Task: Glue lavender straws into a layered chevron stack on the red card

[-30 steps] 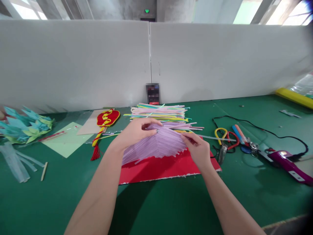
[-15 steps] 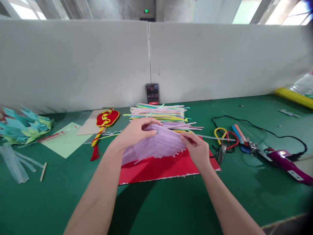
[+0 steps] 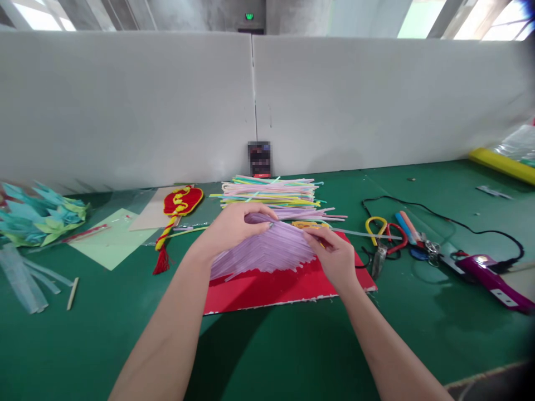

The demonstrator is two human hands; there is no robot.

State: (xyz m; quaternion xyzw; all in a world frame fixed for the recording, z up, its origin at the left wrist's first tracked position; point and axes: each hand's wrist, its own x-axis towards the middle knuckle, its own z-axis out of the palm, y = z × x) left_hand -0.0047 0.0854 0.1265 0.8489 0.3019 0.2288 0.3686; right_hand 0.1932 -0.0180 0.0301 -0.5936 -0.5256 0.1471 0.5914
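A lilac sheet of pipe cleaners [image 3: 267, 248], laid side by side and bent to a V along the middle, is held up between my hands. My left hand [image 3: 229, 231] grips its upper left part, with the thumb near the central fold and the other fingers partly hidden. With thumb and fingertips, my right hand [image 3: 332, 253] pinches the sheet's right edge. Beneath it lies a red board [image 3: 276, 292] with a ragged white edge. Just behind, bundles of pastel pipe cleaners [image 3: 271, 192] are stacked on the green table [image 3: 259, 356].
To the right are scissors [image 3: 380, 256] with yellow and red handles, blue and orange sticks [image 3: 407, 227] and a purple corded tool [image 3: 495, 278]. Leftward lie a red-and-yellow tasselled ornament [image 3: 183, 201], green paper [image 3: 112, 239], teal paper leaves [image 3: 39, 214] and clear sticks [image 3: 23, 281]. A phone [image 3: 259, 159] leans on the white partition [image 3: 125, 106].
My right hand has shifted slightly left, and the right side of the lilac sheet has drawn inward with it. My left hand keeps nearly the same place.
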